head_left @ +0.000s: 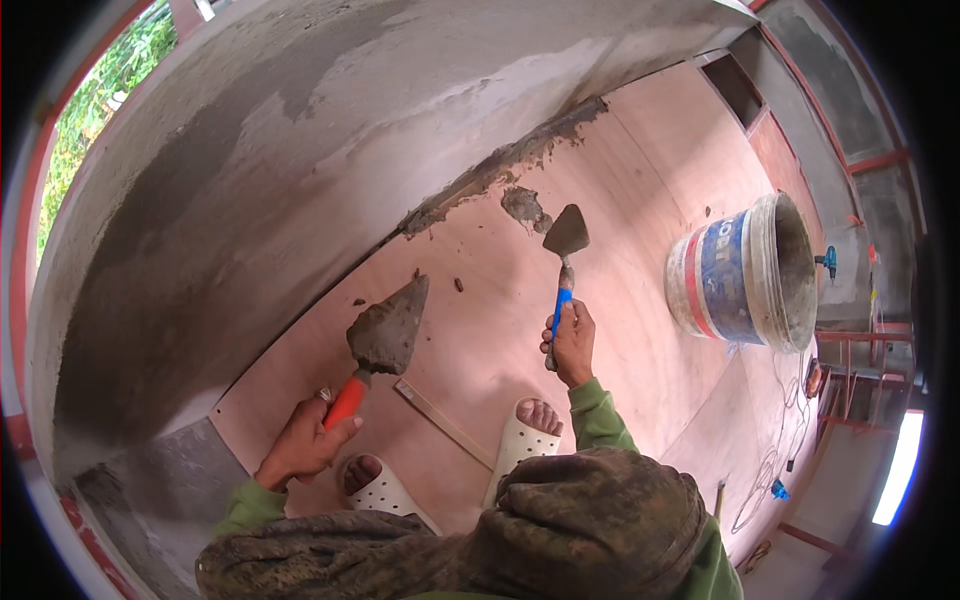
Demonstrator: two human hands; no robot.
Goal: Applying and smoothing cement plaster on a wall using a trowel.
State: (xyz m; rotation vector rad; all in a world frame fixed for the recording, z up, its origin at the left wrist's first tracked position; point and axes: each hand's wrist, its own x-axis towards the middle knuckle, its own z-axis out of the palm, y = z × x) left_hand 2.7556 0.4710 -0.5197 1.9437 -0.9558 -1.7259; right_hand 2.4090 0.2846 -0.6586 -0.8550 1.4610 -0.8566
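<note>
My left hand (pixel 301 441) is closed around the orange handle of a large pointed trowel (pixel 388 326), its blade coated with grey mortar. In my right hand (pixel 573 345) is a smaller trowel (pixel 568 232) with a blue handle, its blade grey and pointing away from me. Just beyond the small blade lies a lump of wet mortar (pixel 523 206) on the pinkish plywood floor (pixel 640 210). A ragged strip of mortar (pixel 480 188) runs along the foot of the wall. Both blades are apart from the wall.
A plastered grey wall (pixel 290 160), partly damp, rises at the left. To the right, a mortar-stained bucket (pixel 735 270) lies tipped or leans away. A thin wooden strip (pixel 445 422) is between my feet. Cords (pixel 765 480) trail at the far right; a dark square opening (pixel 733 92) shows at the back.
</note>
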